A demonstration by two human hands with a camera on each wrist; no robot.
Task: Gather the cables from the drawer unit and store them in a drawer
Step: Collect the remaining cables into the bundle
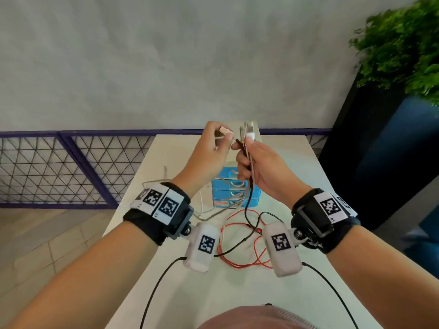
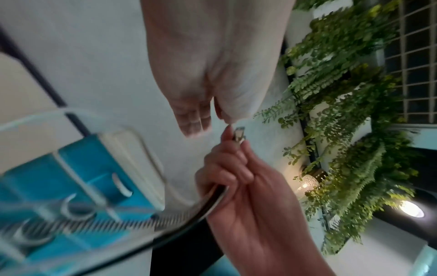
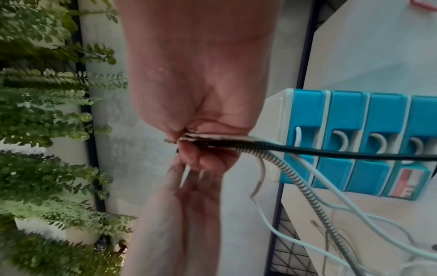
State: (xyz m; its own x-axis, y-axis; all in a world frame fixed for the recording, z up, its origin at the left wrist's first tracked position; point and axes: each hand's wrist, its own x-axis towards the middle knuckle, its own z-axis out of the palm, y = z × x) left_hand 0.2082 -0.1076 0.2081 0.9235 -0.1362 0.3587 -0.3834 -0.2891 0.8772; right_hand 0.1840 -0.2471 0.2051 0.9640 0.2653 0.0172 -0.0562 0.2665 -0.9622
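Observation:
Both hands are raised above the blue drawer unit on the white table. My right hand grips a bundle of cables, black, white and striped, with the plugs sticking up past the thumb. My left hand pinches a pale plug just left of the bundle; its thin white cable hangs to the table. In the right wrist view the bundle runs past the closed drawers. A red cable lies looped on the table in front of the unit.
A purple railing with wire mesh runs behind the table. A tall dark planter with green leaves stands at the right. The table's left edge drops to a tiled floor. Black leads trail from my wrist cameras.

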